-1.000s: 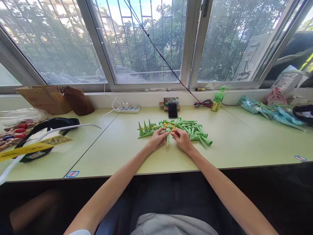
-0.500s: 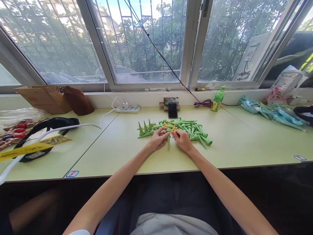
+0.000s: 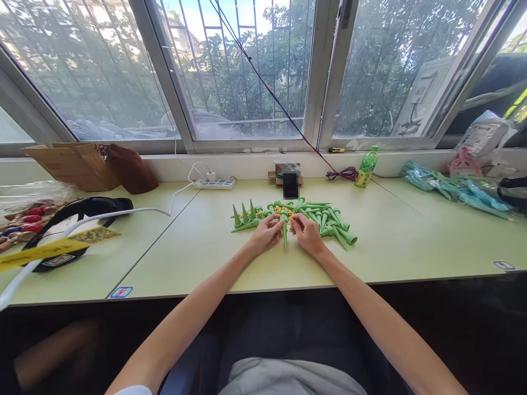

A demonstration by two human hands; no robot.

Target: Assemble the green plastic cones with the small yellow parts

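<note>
My left hand (image 3: 267,233) and my right hand (image 3: 305,234) meet at the middle of the pale green table (image 3: 197,247). Between their fingertips they pinch a green cone spike (image 3: 284,231) that points down toward me. Just behind lies a pile of several green cone spikes (image 3: 329,220), with small yellow pieces (image 3: 288,212) among them. Three spikes (image 3: 244,214) stand upright at the left of the pile.
A small dark phone-like block (image 3: 290,185) stands behind the pile. A green bottle (image 3: 366,166) and coiled wires (image 3: 341,175) sit by the window, a power strip (image 3: 214,184) to the left. Cardboard (image 3: 74,164), a black bag (image 3: 78,211) and blue plastic bags (image 3: 457,189) flank the table.
The hands and the held spike have barely shifted; the fingers have closed slightly tighter round the spike's top.
</note>
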